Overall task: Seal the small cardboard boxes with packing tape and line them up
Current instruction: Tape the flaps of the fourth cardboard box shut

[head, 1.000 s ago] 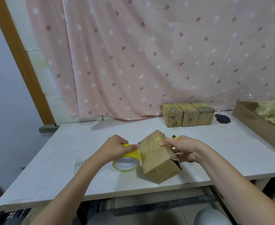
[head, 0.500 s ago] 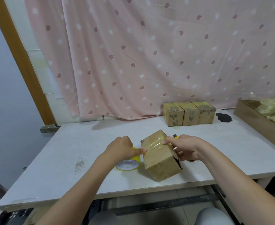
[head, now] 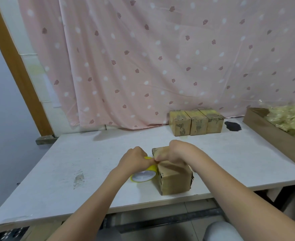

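A small cardboard box (head: 173,180) stands on the white table (head: 84,169) near its front edge. Just left of it is a yellow roll of packing tape (head: 144,174), gripped from above by my left hand (head: 134,160). My right hand (head: 176,152) lies over the top of the box with its fingers curled down at the box's upper left edge, where the fingertips of both hands meet. What they pinch there is too small to make out. Three taped boxes (head: 196,123) stand side by side in a row at the back of the table.
A long, shallow cardboard tray (head: 268,134) holding crumpled yellowish plastic lies along the table's right side. A dark patch (head: 233,126) marks the tabletop beside the row of boxes. A pink patterned curtain (head: 160,58) hangs behind the table.
The box was tilted on an edge and now stands flat. My right hand moved from the box's right side onto its top, meeting my left hand at the tape roll.
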Tool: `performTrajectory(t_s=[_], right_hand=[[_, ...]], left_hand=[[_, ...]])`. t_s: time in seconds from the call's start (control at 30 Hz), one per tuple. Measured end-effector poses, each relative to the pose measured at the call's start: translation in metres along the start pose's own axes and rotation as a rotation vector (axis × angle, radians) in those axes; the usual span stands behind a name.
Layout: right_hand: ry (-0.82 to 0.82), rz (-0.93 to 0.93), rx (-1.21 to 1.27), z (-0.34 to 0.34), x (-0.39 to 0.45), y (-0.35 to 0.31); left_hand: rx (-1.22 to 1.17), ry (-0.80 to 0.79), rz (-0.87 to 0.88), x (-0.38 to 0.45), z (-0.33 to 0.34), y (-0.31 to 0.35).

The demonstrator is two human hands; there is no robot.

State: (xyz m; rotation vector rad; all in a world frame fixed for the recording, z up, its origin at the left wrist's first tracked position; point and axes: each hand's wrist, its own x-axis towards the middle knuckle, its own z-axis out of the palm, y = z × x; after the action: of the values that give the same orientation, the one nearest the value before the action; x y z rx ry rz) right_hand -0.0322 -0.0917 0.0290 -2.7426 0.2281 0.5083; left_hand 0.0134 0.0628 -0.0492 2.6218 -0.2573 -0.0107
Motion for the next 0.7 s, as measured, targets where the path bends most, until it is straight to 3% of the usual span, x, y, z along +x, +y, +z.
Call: performTrajectory(t_s=[0.2,0.37,0.53,0.7], right_hand=[[-0.063,-0.024,-0.219,0.015,0.013,-0.020],[-0.060,-0.027,-0.189,0.004,-0.002,-0.018],[-0.095,-0.055,-0.122,-0.004,-0.014,-0.014],[-0.119,0.055,0.036,0.007,0.008,-0.004]], left_hand=[[-0.250,-0.033,-0.019,-0.008,-0.009,-0.012],[-0.315,-0.135,0.074,-0.021,-0.023,-0.031],[-0.233,-0.069,0.096,-0.021,-0.029,-0.029],[-0.021,-0.028,0.046,-0.017,-0.033,-0.033]])
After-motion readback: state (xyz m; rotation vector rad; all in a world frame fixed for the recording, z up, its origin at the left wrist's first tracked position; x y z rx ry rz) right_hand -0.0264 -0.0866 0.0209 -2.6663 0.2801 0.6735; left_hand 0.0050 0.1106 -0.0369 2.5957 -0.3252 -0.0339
